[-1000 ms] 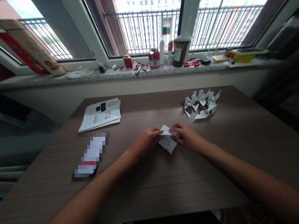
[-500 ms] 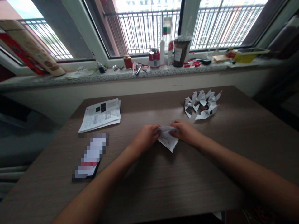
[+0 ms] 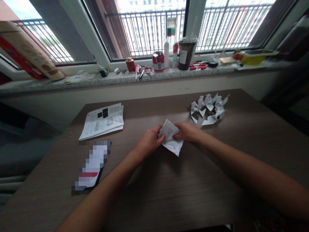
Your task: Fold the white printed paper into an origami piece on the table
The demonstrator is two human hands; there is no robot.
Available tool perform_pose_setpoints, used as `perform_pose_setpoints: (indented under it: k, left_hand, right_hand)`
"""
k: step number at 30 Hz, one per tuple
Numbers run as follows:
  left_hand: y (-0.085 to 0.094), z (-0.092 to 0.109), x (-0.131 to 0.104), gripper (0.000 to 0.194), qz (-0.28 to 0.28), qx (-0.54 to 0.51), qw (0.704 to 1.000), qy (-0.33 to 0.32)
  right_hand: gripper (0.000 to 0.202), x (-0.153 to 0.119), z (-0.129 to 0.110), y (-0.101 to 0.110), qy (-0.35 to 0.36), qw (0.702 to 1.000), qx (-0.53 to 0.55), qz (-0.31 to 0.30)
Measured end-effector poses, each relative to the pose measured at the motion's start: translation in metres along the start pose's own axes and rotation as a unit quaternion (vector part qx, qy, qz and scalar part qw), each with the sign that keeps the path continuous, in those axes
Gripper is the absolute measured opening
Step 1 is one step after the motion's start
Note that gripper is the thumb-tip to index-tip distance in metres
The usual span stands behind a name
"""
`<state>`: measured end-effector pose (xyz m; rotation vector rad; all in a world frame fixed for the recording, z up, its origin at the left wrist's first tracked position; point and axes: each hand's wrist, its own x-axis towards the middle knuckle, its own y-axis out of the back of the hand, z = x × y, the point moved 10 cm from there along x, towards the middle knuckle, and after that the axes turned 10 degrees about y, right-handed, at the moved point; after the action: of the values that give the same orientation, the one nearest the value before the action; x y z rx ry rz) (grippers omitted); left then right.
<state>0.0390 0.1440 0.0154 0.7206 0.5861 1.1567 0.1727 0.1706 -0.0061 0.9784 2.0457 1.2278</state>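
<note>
Between my hands is a folded piece of printed white paper (image 3: 170, 137), roughly diamond-shaped, with a ragged lower right edge. My left hand (image 3: 151, 139) grips its left side, thumb on top and fingers partly hidden behind. On the right side, my right hand (image 3: 187, 131) pinches the paper with the thumb on its face. Beyond my right hand, a ring of folded paper pieces (image 3: 209, 109) with pointed tips rests on the brown table (image 3: 154, 111).
A stack of printed sheets (image 3: 102, 121) lies at the back left, with a blurred phone (image 3: 93, 166) in front of it. On the windowsill (image 3: 94, 83) stand a red can (image 3: 158, 62), a bottle (image 3: 169, 48), a dark drink cup (image 3: 186, 54) and a yellow container (image 3: 254, 58).
The paper's top corner now points up between my hands, exposing more of its surface. My left hand has turned slightly, and its thumb lies on the paper. The view has shifted a little.
</note>
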Motion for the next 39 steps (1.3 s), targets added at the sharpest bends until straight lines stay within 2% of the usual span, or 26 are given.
perform_pose_setpoints:
  k: [3, 8, 14, 20, 28, 34, 39]
  left_hand:
    - [0.002, -0.002, 0.004, 0.033, 0.006, -0.012, 1.000, 0.000]
    - [0.010, -0.009, 0.016, 0.039, 0.034, -0.044, 0.998, 0.021]
    - [0.017, -0.009, 0.029, 0.032, 0.055, -0.082, 0.995, -0.004]
    - [0.016, -0.007, 0.033, 0.030, 0.053, -0.082, 0.995, -0.030]
    - [0.016, -0.006, 0.011, 0.031, 0.034, -0.054, 0.998, -0.019]
    - [0.010, -0.010, -0.010, 0.026, 0.009, -0.020, 1.000, 0.009]
    - [0.002, 0.000, -0.019, 0.030, -0.020, 0.043, 0.999, -0.012]
  right_hand:
    - [0.039, 0.006, 0.002, 0.000, -0.008, 1.000, -0.007, -0.022]
    - [0.039, 0.009, 0.005, 0.002, -0.028, 0.998, -0.035, -0.047]
    - [0.041, 0.005, 0.005, 0.005, -0.044, 0.996, -0.062, -0.051]
    - [0.043, -0.001, 0.008, 0.008, -0.065, 0.993, -0.090, -0.040]
    - [0.043, -0.010, 0.007, 0.006, -0.069, 0.993, -0.089, -0.022]
    - [0.038, -0.021, -0.006, 0.000, -0.039, 0.997, -0.056, -0.047]
    - [0.037, -0.025, -0.013, -0.002, -0.020, 0.997, -0.046, -0.052]
